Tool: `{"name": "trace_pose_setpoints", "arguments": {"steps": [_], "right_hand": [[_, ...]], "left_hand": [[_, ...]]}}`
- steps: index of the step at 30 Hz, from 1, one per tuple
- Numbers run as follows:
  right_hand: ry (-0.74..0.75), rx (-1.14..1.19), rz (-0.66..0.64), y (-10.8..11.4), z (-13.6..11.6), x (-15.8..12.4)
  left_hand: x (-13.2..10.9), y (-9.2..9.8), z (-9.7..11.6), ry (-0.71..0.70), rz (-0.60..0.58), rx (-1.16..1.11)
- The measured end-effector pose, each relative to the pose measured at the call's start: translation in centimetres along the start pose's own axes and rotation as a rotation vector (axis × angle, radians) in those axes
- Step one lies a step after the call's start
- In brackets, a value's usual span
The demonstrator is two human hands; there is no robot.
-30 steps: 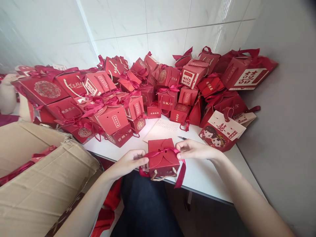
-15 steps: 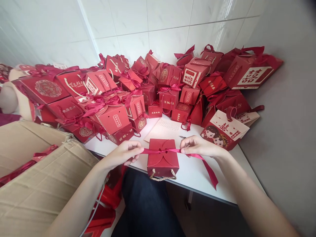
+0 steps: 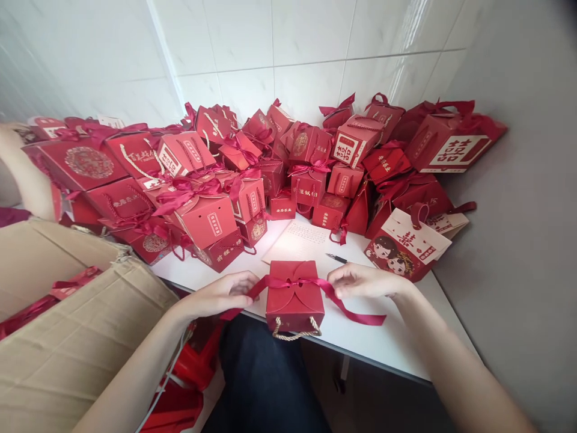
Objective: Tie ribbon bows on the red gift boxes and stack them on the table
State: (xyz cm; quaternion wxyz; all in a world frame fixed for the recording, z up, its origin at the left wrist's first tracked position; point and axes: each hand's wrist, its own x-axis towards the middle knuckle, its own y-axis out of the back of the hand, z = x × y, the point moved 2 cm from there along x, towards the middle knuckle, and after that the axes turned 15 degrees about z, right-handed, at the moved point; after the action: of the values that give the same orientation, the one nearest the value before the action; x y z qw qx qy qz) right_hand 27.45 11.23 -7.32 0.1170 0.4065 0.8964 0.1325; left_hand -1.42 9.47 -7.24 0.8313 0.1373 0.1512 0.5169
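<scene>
A small red gift box (image 3: 295, 307) with curved top flaps and a gold rope handle sits at the table's front edge. Across its top runs a dark red ribbon (image 3: 311, 281), crossed or knotted at the middle; which of the two I cannot tell. To the box's left, my left hand (image 3: 225, 293) has its fingers closed on one side of the ribbon, whose tail shows below the hand. My right hand (image 3: 360, 281) pinches the other side just right of the box, and that tail lies on the table. Both ribbon sides hang slack.
Many red gift boxes (image 3: 202, 216) are piled along the tiled wall. A written sheet (image 3: 300, 240) and a pen (image 3: 336, 258) lie behind the box. A cartoon-printed bag (image 3: 408, 246) stands right. At left are a cardboard carton (image 3: 90, 343) and another person's arm (image 3: 31, 174).
The ribbon was pulled taut and straight between my hands; now it sags on both sides. My left hand has moved slightly down and left. The view has tilted a little.
</scene>
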Motion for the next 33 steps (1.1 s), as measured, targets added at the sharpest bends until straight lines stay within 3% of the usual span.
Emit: {"name": "trace_pose_setpoints", "arguments": {"steps": [2, 7, 13, 20, 25, 33], "right_hand": [[0.059, 0.016, 0.075, -0.4, -0.2, 0.3], [0.036, 0.126, 0.162, -1.6, -0.2, 0.9], [0.004, 0.195, 0.171, -1.6, -0.1, 1.1], [0.022, 0.151, 0.166, -1.2, 0.4, 1.0], [0.020, 0.167, 0.167, -1.3, 0.3, 1.0], [-0.006, 0.210, 0.160, -1.3, 0.6, 0.9]], "left_hand": [[-0.1, -0.4, 0.8, 0.004, -0.024, -0.083], [0.8, -1.4, 1.3, -0.041, 0.194, -0.045], [1.3, -1.8, 0.3, 0.007, 0.106, -0.077], [0.8, -0.9, 0.7, -0.120, 0.021, 0.032], [0.2, -0.9, 1.3, -0.082, 0.080, -0.024], [0.5, -1.7, 0.7, 0.052, 0.055, -0.192]]}}
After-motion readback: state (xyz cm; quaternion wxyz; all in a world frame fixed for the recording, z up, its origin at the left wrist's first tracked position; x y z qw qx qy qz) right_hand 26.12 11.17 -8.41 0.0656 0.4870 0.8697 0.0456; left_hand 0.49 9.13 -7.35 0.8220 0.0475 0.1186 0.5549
